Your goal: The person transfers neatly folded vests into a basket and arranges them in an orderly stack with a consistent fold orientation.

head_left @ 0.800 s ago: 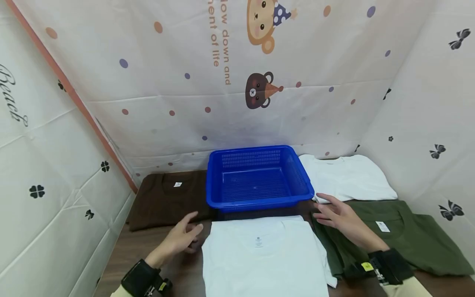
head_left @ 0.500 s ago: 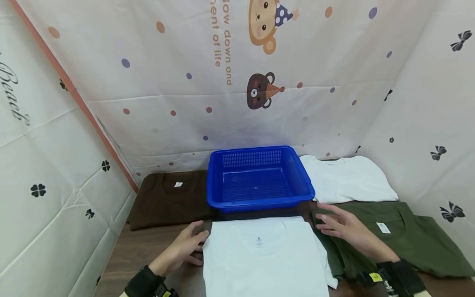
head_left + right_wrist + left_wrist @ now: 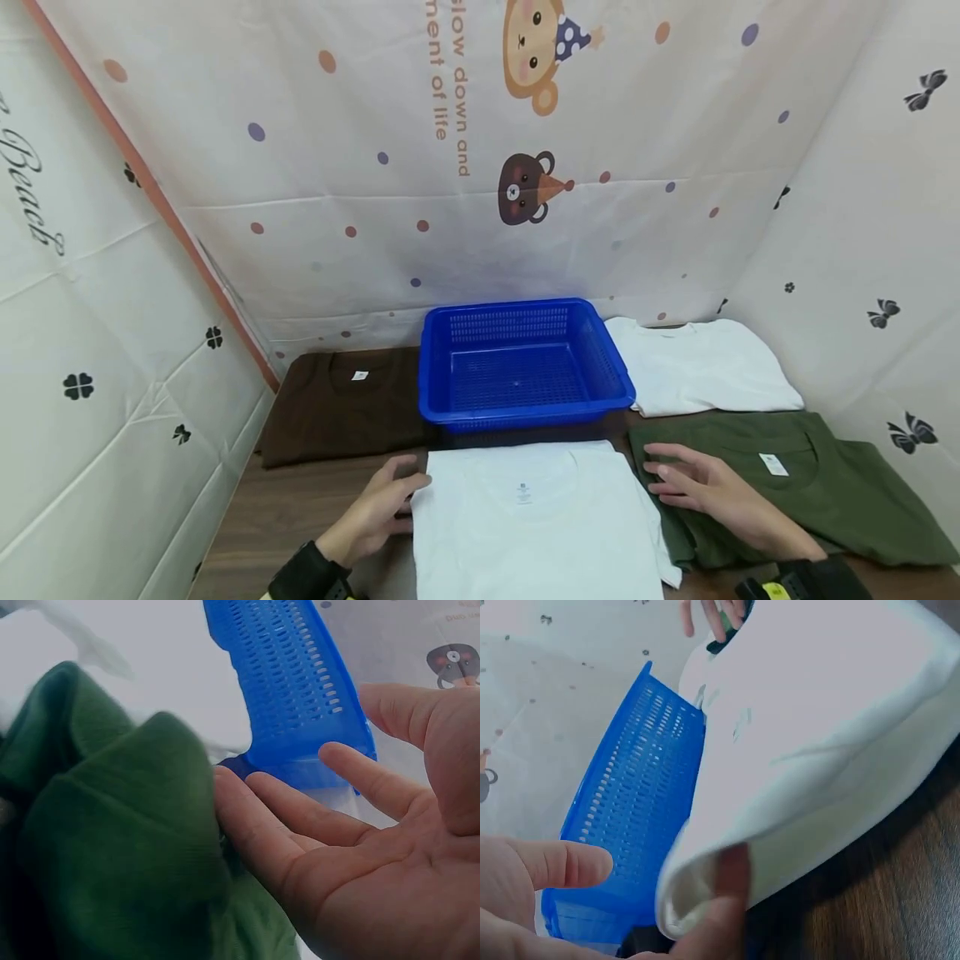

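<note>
A folded white T-shirt (image 3: 517, 525) lies at the front middle of the table, its neck label facing up. My left hand (image 3: 378, 507) is at its upper left edge. In the left wrist view a fingertip (image 3: 731, 871) is right at the fold of the white fabric, while the thumb stands apart from it. My right hand (image 3: 716, 496) hovers close over a folded dark green T-shirt (image 3: 840, 500), fingers spread and nothing between them. In the right wrist view those fingers reach past a fold of green cloth (image 3: 142, 832).
An empty blue plastic basket (image 3: 517, 375) stands behind the white T-shirt. A folded brown T-shirt (image 3: 337, 417) lies to its left, and another white T-shirt (image 3: 697, 367) lies to its right. Printed cloth walls (image 3: 360, 275) enclose the table (image 3: 262, 517).
My left hand has moved right, up to the edge of the white T-shirt. My right hand has come down and nearer, away from the basket corner, over the green T-shirt.
</note>
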`<state>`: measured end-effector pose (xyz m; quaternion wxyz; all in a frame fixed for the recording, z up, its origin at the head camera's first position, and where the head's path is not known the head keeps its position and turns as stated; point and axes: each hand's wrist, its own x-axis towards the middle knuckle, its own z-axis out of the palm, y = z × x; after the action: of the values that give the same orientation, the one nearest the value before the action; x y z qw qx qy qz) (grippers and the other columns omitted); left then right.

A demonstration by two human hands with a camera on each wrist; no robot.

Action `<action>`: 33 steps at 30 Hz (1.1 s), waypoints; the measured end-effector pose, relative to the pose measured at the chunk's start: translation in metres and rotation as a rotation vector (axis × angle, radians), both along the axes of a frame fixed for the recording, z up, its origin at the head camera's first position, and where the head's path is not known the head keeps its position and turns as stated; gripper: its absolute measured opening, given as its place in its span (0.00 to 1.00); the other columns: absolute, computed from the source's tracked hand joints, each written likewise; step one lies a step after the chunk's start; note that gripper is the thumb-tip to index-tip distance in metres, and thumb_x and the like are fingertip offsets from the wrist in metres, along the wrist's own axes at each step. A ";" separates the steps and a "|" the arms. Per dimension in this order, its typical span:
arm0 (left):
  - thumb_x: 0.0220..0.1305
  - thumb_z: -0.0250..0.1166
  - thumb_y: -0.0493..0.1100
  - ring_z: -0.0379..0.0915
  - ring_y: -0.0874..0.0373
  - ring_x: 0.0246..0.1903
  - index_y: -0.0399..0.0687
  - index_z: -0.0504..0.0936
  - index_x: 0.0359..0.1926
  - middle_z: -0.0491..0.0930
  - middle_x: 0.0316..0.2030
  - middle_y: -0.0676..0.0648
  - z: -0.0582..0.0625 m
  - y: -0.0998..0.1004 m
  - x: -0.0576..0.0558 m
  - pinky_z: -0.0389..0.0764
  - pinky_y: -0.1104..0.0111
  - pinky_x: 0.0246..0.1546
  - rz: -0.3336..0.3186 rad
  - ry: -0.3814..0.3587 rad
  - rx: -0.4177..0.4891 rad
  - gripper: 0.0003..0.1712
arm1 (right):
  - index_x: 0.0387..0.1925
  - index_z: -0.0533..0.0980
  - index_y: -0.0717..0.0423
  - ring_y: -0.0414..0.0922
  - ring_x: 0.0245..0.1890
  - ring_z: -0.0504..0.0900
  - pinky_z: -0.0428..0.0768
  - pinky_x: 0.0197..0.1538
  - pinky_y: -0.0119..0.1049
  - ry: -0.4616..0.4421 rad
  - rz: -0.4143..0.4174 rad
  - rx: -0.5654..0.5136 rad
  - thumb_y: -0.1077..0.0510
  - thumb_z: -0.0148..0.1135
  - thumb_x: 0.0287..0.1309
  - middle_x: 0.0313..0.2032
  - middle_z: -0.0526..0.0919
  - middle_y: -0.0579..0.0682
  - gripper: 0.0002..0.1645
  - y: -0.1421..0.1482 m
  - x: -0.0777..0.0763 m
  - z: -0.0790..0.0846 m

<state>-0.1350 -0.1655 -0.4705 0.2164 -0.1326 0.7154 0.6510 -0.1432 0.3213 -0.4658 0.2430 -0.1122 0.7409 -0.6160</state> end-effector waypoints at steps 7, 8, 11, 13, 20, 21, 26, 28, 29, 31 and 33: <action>0.71 0.65 0.44 0.81 0.54 0.37 0.24 0.44 0.76 0.81 0.44 0.36 -0.006 0.002 0.000 0.84 0.62 0.39 -0.041 -0.048 0.132 0.50 | 0.76 0.52 0.73 0.58 0.63 0.78 0.81 0.59 0.44 -0.003 0.004 -0.004 0.55 0.44 0.82 0.70 0.62 0.77 0.34 -0.001 0.004 -0.007; 0.71 0.65 0.44 0.81 0.54 0.37 0.22 0.47 0.75 0.82 0.44 0.38 -0.007 0.003 0.000 0.85 0.63 0.39 -0.051 -0.056 0.149 0.48 | 0.76 0.52 0.73 0.58 0.63 0.78 0.82 0.59 0.43 0.000 0.004 -0.003 0.55 0.44 0.82 0.70 0.62 0.77 0.34 -0.001 0.004 -0.007; 0.71 0.66 0.44 0.82 0.55 0.37 0.20 0.59 0.70 0.84 0.43 0.40 -0.010 0.004 0.000 0.86 0.62 0.40 -0.087 -0.068 0.173 0.40 | 0.76 0.53 0.72 0.59 0.63 0.77 0.82 0.58 0.43 0.002 -0.001 0.003 0.55 0.45 0.82 0.70 0.62 0.77 0.34 -0.003 0.005 -0.009; 0.70 0.67 0.45 0.83 0.56 0.34 0.23 0.71 0.61 0.85 0.38 0.42 -0.011 0.005 0.000 0.87 0.63 0.38 -0.107 -0.063 0.155 0.31 | 0.76 0.53 0.72 0.60 0.64 0.77 0.82 0.58 0.43 -0.003 -0.012 0.009 0.54 0.45 0.82 0.70 0.62 0.77 0.34 -0.004 0.004 -0.009; 0.67 0.69 0.44 0.80 0.60 0.26 0.31 0.82 0.50 0.85 0.29 0.48 -0.014 0.008 0.002 0.83 0.69 0.26 -0.151 0.010 0.022 0.19 | 0.76 0.55 0.72 0.61 0.64 0.77 0.83 0.57 0.44 0.003 -0.044 0.042 0.54 0.47 0.82 0.70 0.63 0.76 0.34 -0.008 0.004 -0.011; 0.67 0.69 0.43 0.80 0.60 0.27 0.31 0.82 0.50 0.84 0.30 0.48 -0.012 0.008 0.003 0.82 0.68 0.26 -0.157 0.037 -0.008 0.18 | 0.75 0.55 0.72 0.61 0.64 0.77 0.83 0.57 0.44 0.002 -0.051 0.049 0.53 0.47 0.81 0.70 0.63 0.76 0.34 -0.009 0.005 -0.011; 0.66 0.68 0.39 0.79 0.58 0.35 0.30 0.83 0.51 0.84 0.38 0.47 -0.006 0.013 0.007 0.82 0.64 0.36 -0.144 0.181 -0.133 0.18 | 0.75 0.57 0.71 0.62 0.64 0.75 0.83 0.57 0.44 0.002 -0.077 0.083 0.52 0.50 0.80 0.70 0.62 0.76 0.35 -0.011 0.008 -0.012; 0.66 0.68 0.40 0.78 0.57 0.38 0.31 0.83 0.54 0.84 0.42 0.46 -0.005 0.016 0.007 0.81 0.63 0.39 -0.112 0.219 -0.150 0.20 | 0.75 0.57 0.71 0.62 0.65 0.75 0.83 0.57 0.43 0.005 -0.080 0.092 0.52 0.50 0.80 0.71 0.62 0.76 0.35 -0.012 0.008 -0.013; 0.65 0.69 0.40 0.78 0.56 0.40 0.32 0.83 0.55 0.84 0.45 0.45 -0.005 0.018 0.007 0.81 0.63 0.40 -0.094 0.231 -0.151 0.21 | 0.75 0.57 0.71 0.62 0.65 0.75 0.83 0.57 0.43 0.009 -0.080 0.093 0.53 0.51 0.80 0.71 0.61 0.76 0.35 -0.012 0.009 -0.013; 0.66 0.69 0.41 0.79 0.56 0.42 0.34 0.82 0.58 0.84 0.48 0.44 -0.005 0.020 0.006 0.82 0.63 0.41 -0.069 0.248 -0.136 0.23 | 0.75 0.56 0.72 0.62 0.65 0.75 0.83 0.57 0.42 0.015 -0.078 0.093 0.53 0.51 0.80 0.71 0.61 0.77 0.36 -0.012 0.009 -0.013; 0.66 0.70 0.42 0.79 0.56 0.42 0.36 0.83 0.57 0.84 0.47 0.45 -0.006 0.021 0.005 0.82 0.64 0.41 -0.066 0.260 -0.113 0.22 | 0.75 0.57 0.72 0.63 0.65 0.74 0.82 0.57 0.42 0.021 -0.077 0.091 0.53 0.51 0.80 0.71 0.61 0.76 0.35 -0.012 0.010 -0.014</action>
<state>-0.1301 -0.1443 -0.4768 0.1354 -0.0357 0.7769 0.6139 -0.1335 0.3088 -0.4798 0.2163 -0.0787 0.7744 -0.5894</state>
